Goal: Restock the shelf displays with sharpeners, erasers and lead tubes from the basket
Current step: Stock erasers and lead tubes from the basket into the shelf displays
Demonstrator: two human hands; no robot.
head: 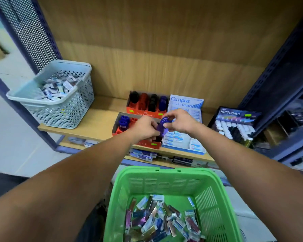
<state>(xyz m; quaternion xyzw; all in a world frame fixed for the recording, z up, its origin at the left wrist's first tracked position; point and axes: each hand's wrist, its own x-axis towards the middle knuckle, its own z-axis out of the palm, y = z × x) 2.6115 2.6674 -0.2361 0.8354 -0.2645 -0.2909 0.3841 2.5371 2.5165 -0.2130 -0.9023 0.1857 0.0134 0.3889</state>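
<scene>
Head view: both hands' grips pinch 1 purple sharpener [162,127] above green basket [215,198] of packets.

One head-worn camera looks forward and down, close over shelf [87,127] and green basket [215,194].

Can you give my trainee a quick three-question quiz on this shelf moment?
1. True or false: both hands hold the purple sharpener above the front red display box.
2. Which basket holds the mixed lead tubes and erasers nearest the person? A) the grey basket on the shelf B) the green basket below the arms C) neither
3. Fill in: the white eraser box stands directly to the ___ of the red display boxes.

Key:
1. True; the left hand and the right hand both pinch it.
2. B
3. right
</scene>
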